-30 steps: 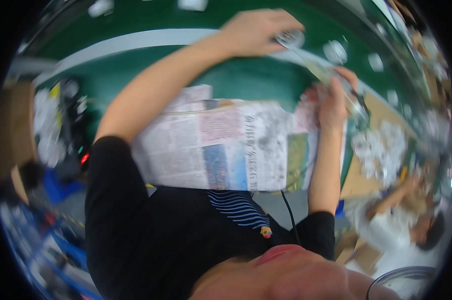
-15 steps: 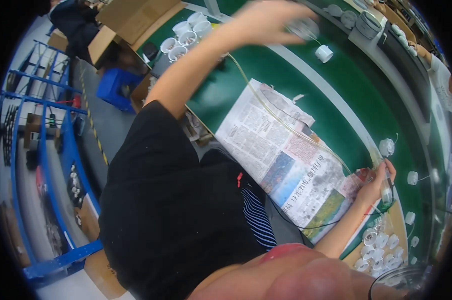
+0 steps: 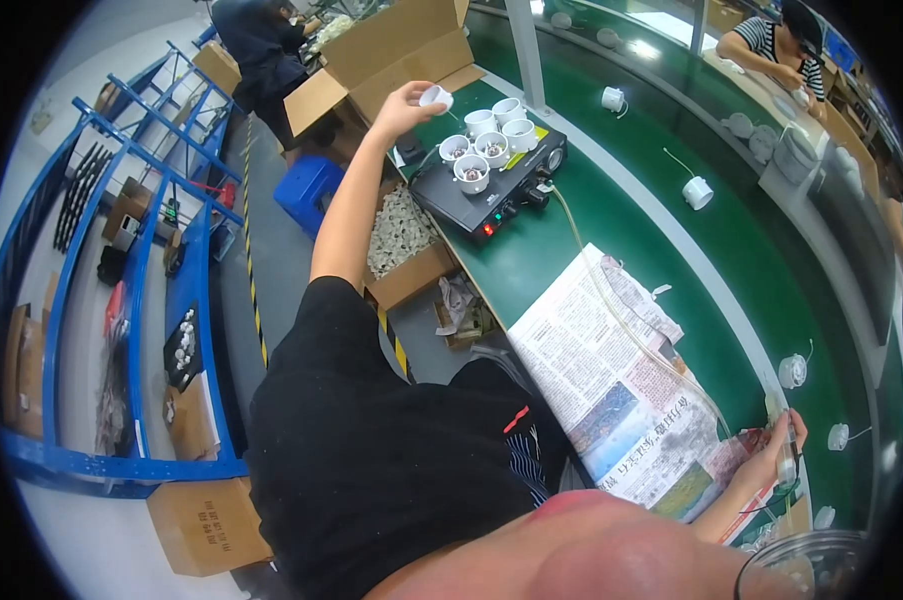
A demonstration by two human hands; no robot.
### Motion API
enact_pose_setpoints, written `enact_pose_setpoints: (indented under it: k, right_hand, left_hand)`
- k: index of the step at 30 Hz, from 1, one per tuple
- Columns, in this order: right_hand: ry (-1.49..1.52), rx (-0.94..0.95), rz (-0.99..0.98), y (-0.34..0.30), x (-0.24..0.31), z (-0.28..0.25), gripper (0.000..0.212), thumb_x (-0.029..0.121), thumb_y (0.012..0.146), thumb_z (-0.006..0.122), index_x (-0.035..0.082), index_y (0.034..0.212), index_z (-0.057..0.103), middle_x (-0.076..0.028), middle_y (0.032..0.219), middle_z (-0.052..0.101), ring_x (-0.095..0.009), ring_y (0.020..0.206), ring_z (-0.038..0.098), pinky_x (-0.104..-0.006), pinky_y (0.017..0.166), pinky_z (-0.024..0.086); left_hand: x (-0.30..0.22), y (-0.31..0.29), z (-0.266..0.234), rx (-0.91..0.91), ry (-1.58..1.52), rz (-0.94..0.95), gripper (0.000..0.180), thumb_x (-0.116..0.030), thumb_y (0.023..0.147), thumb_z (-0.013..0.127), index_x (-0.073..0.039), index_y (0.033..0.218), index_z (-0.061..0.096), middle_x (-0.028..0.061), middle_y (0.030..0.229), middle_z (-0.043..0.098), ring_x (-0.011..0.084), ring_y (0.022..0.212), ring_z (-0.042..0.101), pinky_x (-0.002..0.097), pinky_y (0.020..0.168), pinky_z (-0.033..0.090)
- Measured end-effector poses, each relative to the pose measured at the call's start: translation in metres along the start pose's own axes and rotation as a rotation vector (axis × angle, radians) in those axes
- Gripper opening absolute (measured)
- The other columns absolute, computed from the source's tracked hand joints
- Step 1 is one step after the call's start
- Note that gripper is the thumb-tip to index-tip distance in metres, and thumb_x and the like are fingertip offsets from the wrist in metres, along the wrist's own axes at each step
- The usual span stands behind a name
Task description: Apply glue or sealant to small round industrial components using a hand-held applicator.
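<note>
Stretched out to the far left, my left hand [image 3: 397, 114] pinches a small white plastic cup [image 3: 435, 97] with a thin wire hanging from it. Beside it, several similar white cups [image 3: 472, 174] with parts inside stand on a black control box [image 3: 463, 206] with knobs and a red light. From the box a clear yellowish hose [image 3: 626, 318] runs over a newspaper [image 3: 561, 335] toward my right hand [image 3: 769, 455]. My right fingers are closed round a clear syringe-like barrel [image 3: 788, 466] at the table's right side; its tip is hard to make out.
White cups with wires [image 3: 697, 193] are spread along the green surface [image 3: 661, 140] beyond a pale strip. An open carton [image 3: 396, 50] stands at the far left; a box of pale parts [image 3: 403, 235] is below the table edge. Blue shelving [image 3: 121, 465] lines the left. Another person works across.
My left hand has swung left from over the green surface to beside the control box, now showing a white cup in its fingers. My right hand keeps the barrel. The view has shifted left.
</note>
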State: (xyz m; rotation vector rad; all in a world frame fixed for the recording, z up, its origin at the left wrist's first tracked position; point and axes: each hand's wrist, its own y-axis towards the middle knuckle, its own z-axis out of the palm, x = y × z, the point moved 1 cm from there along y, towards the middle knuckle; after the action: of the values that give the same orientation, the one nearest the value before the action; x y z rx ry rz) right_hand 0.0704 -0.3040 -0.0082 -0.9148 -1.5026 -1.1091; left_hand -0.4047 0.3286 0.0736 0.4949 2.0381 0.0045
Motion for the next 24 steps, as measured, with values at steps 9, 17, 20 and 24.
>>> enact_pose_setpoints:
  k: [9, 17, 20, 24]
  right_hand:
    - [-0.019, -0.02, -0.072, 0.0, 0.003, 0.001, 0.02, 0.022, 0.101, 0.065, 0.007, 0.115, 0.063, -0.002, 0.095, 0.062, -0.007, 0.069, 0.053, -0.0209, 0.061, 0.045]
    - [-0.049, 0.015, -0.037, 0.003, -0.002, -0.004, 0.019, 0.02, 0.1, 0.066, 0.007, 0.114, 0.063, -0.002, 0.095, 0.061, -0.007, 0.067, 0.053, -0.022, 0.058, 0.046]
    - [-0.036, 0.012, -0.02, 0.0, 0.004, 0.001, 0.02, 0.021, 0.1, 0.066, 0.008, 0.114, 0.063, -0.002, 0.095, 0.062, -0.007, 0.067, 0.053, -0.0222, 0.058, 0.046]
    - [0.123, -0.015, 0.042, 0.002, 0.006, 0.005, 0.022, 0.026, 0.1, 0.065, 0.011, 0.115, 0.062, -0.002, 0.093, 0.063, -0.008, 0.067, 0.055, -0.0224, 0.057, 0.047]
  left_hand:
    - [0.038, 0.047, 0.041, 0.311, 0.624, 0.165, 0.072, -0.02, 0.075, 0.088, -0.013, 0.14, 0.06, 0.018, 0.136, 0.066, 0.0308, 0.126, 0.063, 0.0385, 0.105, 0.05]
    - [-0.047, 0.054, 0.029, 0.338, 1.136, 0.197, 0.047, -0.019, 0.09, 0.064, -0.018, 0.137, 0.064, 0.0134, 0.136, 0.065, 0.034, 0.125, 0.062, 0.0439, 0.102, 0.052]
    - [-0.123, 0.045, 0.073, 0.132, 1.003, 0.478, 0.036, -0.021, 0.094, 0.058, -0.02, 0.128, 0.068, 0.0093, 0.127, 0.069, 0.0322, 0.118, 0.065, 0.0444, 0.096, 0.055]
    - [-0.21, 0.008, 0.181, 0.261, 0.74, 0.911, 0.032, -0.028, 0.093, 0.063, -0.016, 0.122, 0.069, 0.009, 0.121, 0.07, 0.0319, 0.113, 0.067, 0.0431, 0.096, 0.055]
